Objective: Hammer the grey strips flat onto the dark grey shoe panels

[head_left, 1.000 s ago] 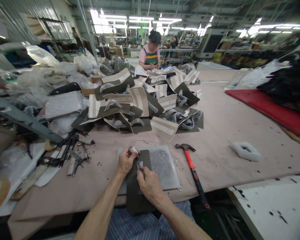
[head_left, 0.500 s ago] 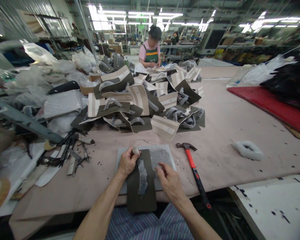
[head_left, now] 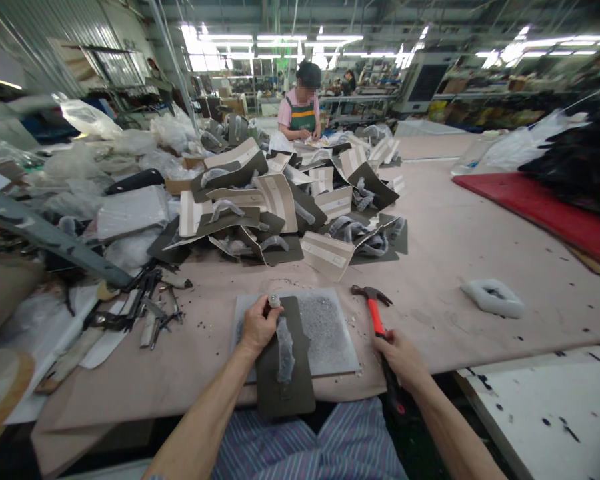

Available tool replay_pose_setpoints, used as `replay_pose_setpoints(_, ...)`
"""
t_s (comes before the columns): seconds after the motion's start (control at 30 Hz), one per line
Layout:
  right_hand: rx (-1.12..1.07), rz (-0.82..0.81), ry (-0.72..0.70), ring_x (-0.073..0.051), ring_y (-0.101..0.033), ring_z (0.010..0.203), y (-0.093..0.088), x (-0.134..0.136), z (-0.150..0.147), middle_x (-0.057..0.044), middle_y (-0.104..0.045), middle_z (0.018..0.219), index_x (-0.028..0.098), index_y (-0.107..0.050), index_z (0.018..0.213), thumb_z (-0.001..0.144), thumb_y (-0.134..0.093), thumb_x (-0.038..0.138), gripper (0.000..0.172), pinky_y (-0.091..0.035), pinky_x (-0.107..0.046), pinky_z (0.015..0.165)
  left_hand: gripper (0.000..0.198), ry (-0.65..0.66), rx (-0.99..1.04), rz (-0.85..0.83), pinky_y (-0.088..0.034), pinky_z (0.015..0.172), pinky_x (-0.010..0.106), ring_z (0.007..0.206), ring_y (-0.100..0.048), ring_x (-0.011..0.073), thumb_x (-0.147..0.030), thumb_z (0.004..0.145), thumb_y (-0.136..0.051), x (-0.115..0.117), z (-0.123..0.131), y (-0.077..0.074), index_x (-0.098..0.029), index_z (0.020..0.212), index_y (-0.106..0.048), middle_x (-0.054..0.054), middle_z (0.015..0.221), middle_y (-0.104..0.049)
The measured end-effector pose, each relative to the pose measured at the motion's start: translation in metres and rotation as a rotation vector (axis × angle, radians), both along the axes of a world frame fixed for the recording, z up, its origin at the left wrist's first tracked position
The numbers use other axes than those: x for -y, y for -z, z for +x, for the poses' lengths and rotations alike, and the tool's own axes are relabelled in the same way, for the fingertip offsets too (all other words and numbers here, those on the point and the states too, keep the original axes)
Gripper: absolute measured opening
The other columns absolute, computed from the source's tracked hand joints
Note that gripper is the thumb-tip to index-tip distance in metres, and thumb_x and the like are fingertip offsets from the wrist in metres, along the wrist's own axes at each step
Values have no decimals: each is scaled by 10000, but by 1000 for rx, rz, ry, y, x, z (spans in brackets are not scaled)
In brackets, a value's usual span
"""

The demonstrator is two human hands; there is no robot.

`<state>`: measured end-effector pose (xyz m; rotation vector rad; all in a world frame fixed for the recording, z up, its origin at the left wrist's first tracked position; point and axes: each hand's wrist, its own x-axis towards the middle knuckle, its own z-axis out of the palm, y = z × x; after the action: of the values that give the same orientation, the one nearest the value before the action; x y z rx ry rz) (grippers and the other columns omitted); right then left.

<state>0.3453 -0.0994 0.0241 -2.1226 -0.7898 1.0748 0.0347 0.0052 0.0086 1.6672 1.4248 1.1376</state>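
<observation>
My left hand (head_left: 260,325) is closed around a short cylindrical punch (head_left: 274,302), pale with a metal top, held upright at the upper left edge of a dark olive panel (head_left: 300,383). Its lower end is hidden by my fingers. A strap-like handle (head_left: 285,357) in clear plastic wrap runs along the panel's middle. Beneath the panel lies a grey, pitted board (head_left: 333,333), and the panel overhangs the table's front edge. To the right, my right hand (head_left: 403,360) wraps the handle of a claw hammer (head_left: 373,313), whose head rests at the table's far side of the grip.
A heap of similar panels (head_left: 280,207) with wrapped handles lies ahead. Metal tools (head_left: 153,303) and plastic bags (head_left: 90,167) crowd the left. A white foam-like pad (head_left: 493,298) and a red sheet (head_left: 545,210) lie right. A person (head_left: 301,107) works across the table.
My right hand has moved right from beside the panel to the hammer and closed on its handle. My left hand keeps the punch at the panel's upper edge.
</observation>
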Motion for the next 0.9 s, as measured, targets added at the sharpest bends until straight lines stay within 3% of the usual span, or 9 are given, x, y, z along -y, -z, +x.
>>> replay_pose_setpoints(0.1,-220,25,-21,-119,-453,489,-16,0,-18,30,-474,631,213,-488,784,811,-495,298,90,-413,-248,483,173,54,-67,43,-527,786,289,824,-693,193,-269,808,-620,3,-1,1,-202,958,-672,42,894,-750)
replay_pose_setpoints(0.2,-293,128,-51,-96,-341,402,-32,7,-46,71,-404,594,230,-462,840,906,-408,466,251,-316,-224,395,181,91,-87,50,-525,800,294,834,-689,195,-261,822,-597,3,-2,4,-209,979,-672,41,890,-744)
replay_pose_setpoints(0.27,-164,266,-171,-105,-360,419,-42,8,-66,67,-404,577,233,-455,819,927,-381,551,344,-300,-230,414,191,99,-91,53,-522,800,293,832,-686,194,-262,828,-591,2,-2,5,-211,992,-674,41,889,-742)
replay_pose_setpoints(0.37,267,435,-504,-124,-413,494,-62,-1,-87,28,-459,585,223,-462,766,948,-403,475,317,-266,-254,484,187,95,-94,61,-516,768,285,790,-676,189,-258,825,-590,0,-2,5,-204,981,-678,36,855,-734)
replay_pose_setpoints(0.5,608,464,-832,-103,-342,445,-111,-22,-94,36,-465,555,213,-496,793,955,-435,347,219,-160,-276,483,171,72,-84,51,-503,725,275,734,-660,182,-237,797,-602,0,-2,4,-197,942,-683,20,786,-716)
replay_pose_setpoints(0.57,650,588,-776,-98,-350,434,-141,-28,-96,44,-465,549,215,-472,793,974,-415,353,235,-175,-262,469,172,85,-42,36,-505,758,277,784,-668,185,-239,801,-600,0,-3,5,-198,947,-682,27,838,-729)
replay_pose_setpoints(0.63,654,767,-570,-99,-395,443,-160,-31,-100,46,-475,564,220,-438,799,996,-374,380,261,-238,-238,466,171,99,-9,15,-503,782,278,814,-669,185,-247,811,-597,0,-3,6,-198,952,-681,32,872,-733)
replay_pose_setpoints(0.73,685,870,-427,-109,-451,451,-151,-30,-105,40,-496,565,224,-428,802,1009,-331,387,280,-293,-232,474,182,93,1,-7,-493,793,280,810,-656,182,-248,812,-598,0,-3,8,-199,965,-684,31,870,-727)
replay_pose_setpoints(0.9,805,449,-872,-143,-496,394,-85,-15,-80,8,-560,513,224,-511,782,979,-407,350,256,-205,-270,426,182,95,-16,-26,-464,733,258,768,-619,168,-188,774,-600,2,-2,0,-206,929,-692,6,803,-694)
